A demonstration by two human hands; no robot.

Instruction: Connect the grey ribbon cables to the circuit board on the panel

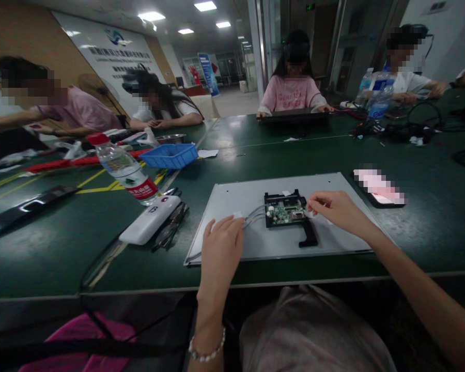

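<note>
A flat pale grey panel point(251, 248) lies in front of me on the table. On it sits a black plastic frame point(309, 235) holding a green circuit board point(284, 214). Thin grey cables point(253, 213) run from the board's left side toward my left hand point(222, 237). That hand rests on the panel with its fingers stretched out, the tips beside the cables and a small whitish piece point(237, 214). At the board's right edge, my right hand point(331, 207) has thumb and fingertips pinched together. Whatever lies between those fingertips is too small to make out.
A phone point(380, 188) lies right of the panel. To the left are a white power bank point(152, 219), glasses point(171, 226), a water bottle point(126, 173), a blue tray point(170, 156) and a long black object point(29, 209). Several people sit around the table point(232, 160).
</note>
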